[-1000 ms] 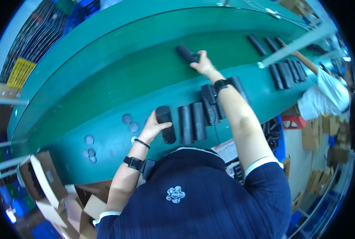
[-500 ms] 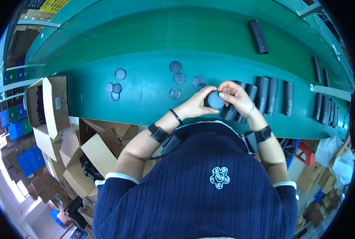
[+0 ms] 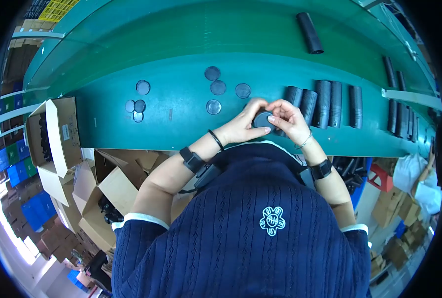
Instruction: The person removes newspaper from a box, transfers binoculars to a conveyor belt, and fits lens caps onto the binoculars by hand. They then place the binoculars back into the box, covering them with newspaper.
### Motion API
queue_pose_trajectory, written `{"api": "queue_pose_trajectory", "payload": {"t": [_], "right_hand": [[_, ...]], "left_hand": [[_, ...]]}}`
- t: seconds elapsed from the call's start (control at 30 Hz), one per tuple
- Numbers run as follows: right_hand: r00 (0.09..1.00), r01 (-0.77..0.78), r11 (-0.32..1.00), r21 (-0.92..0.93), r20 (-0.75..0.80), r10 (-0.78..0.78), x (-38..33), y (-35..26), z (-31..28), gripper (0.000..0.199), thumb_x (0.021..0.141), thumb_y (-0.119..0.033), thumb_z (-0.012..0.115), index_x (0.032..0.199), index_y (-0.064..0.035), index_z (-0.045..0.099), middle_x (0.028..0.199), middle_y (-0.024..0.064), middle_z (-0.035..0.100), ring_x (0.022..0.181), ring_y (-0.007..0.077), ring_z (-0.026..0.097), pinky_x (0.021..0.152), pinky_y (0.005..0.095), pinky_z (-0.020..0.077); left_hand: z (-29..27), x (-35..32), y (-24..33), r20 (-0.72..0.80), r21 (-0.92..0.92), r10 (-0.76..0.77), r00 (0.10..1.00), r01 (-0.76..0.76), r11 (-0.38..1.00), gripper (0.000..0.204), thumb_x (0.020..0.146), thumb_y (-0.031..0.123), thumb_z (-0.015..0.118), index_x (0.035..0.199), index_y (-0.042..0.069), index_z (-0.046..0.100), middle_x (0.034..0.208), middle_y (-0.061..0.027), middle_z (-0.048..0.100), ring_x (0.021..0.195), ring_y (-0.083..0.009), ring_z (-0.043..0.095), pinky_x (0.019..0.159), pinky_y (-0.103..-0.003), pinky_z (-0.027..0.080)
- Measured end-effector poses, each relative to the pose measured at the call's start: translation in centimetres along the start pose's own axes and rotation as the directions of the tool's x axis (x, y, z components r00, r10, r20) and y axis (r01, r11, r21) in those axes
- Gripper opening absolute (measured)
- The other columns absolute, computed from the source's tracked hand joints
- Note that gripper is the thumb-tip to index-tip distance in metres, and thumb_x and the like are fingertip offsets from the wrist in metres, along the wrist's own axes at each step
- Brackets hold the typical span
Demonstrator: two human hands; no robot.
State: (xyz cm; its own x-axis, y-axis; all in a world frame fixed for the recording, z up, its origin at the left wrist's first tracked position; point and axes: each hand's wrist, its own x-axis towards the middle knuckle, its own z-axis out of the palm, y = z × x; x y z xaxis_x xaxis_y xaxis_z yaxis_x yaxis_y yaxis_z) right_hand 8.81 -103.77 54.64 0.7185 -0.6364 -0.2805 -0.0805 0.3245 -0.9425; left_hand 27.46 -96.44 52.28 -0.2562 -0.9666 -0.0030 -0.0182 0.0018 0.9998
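Note:
My left hand (image 3: 244,122) is wrapped round a black tube whose end faces up toward me, near the table's front edge. A round dark cap (image 3: 263,120) covers that end. My right hand (image 3: 290,122) has its thumb on the cap and its fingers curled at the far rim. Most of the tube's body is hidden below the cap and my hands. Just right of my hands, black ribbed tubes lie in a row, such as a thick tube (image 3: 322,105). Beyond my left hand are loose round caps, among them a single cap (image 3: 242,90).
Further left lies another group of small discs (image 3: 139,106). A lone tube (image 3: 310,34) rests on the green belt (image 3: 171,35) behind the table (image 3: 116,129). Open cardboard boxes (image 3: 67,134) with black parts stand at the left. A red stool (image 3: 379,178) is at the lower right.
The view has shifted slightly, so the table items sit higher in the picture. My fingers have closed in more around the cap; both hands still hold the capped tube.

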Motion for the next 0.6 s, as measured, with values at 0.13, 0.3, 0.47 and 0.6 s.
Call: {"api": "queue_pose_trajectory", "payload": {"t": [0.13, 0.3, 0.47, 0.6], "right_hand": [[0.994, -0.105, 0.971, 0.214, -0.005, 0.109, 0.1, -1.1, 0.4, 0.037, 0.089, -0.004, 0.063, 0.125, -0.0054, 0.055, 0.076, -0.0046, 0.051, 0.060, 0.0069, 0.045, 0.058, 0.0183, 0.0392], [0.980, 0.192, 0.788, -0.585, 0.153, -0.125, 1.8, -1.8, -0.1, 0.075, 0.067, -0.017, 0.082, 0.133, -0.0085, 0.049, 0.115, 0.0084, 0.053, 0.117, 0.0208, 0.051, 0.086, 0.0325, 0.0480], [0.991, 0.123, 0.926, -0.356, -0.011, -0.135, 3.4, 0.8, 2.1, 0.063, 0.065, -0.017, 0.085, 0.118, -0.0053, 0.053, 0.110, 0.0057, 0.059, 0.106, 0.0169, 0.056, 0.090, 0.0337, 0.0473], [0.988, 0.134, 0.926, -0.353, -0.023, -0.151, 3.9, 0.9, 2.9, 0.066, 0.066, -0.016, 0.085, 0.122, -0.0069, 0.051, 0.110, 0.0055, 0.058, 0.106, 0.0163, 0.055, 0.085, 0.0296, 0.0498]], "left_hand": [[-1.6, -0.7, -2.9, -0.271, -0.061, -0.036, 0.962, 0.020, 0.998, 0.044, 0.080, 0.022, 0.073, 0.114, 0.004, 0.050, 0.111, -0.0089, 0.054, 0.108, -0.0194, 0.050, 0.096, -0.032, 0.039], [-1.8, 0.1, -0.6, -0.164, -0.355, -0.204, 0.965, 0.135, 0.925, 0.020, 0.100, 0.022, 0.049, 0.110, 0.005, 0.046, 0.108, -0.0094, 0.062, 0.107, -0.0159, 0.054, 0.094, -0.033, 0.043], [-3.0, -0.9, -2.0, -0.382, -0.424, -0.235, 0.894, 0.056, 0.904, 0.035, 0.094, 0.023, 0.060, 0.118, 0.005, 0.043, 0.121, -0.0154, 0.051, 0.113, -0.0234, 0.054, 0.100, -0.037, 0.041], [-2.9, -2.5, -0.7, -0.218, 0.290, 0.077, 0.973, -0.011, 0.957, 0.087, 0.069, 0.019, 0.083, 0.138, 0.000, 0.034, 0.128, -0.0172, 0.045, 0.119, -0.0297, 0.051, 0.098, -0.038, 0.045]]}}
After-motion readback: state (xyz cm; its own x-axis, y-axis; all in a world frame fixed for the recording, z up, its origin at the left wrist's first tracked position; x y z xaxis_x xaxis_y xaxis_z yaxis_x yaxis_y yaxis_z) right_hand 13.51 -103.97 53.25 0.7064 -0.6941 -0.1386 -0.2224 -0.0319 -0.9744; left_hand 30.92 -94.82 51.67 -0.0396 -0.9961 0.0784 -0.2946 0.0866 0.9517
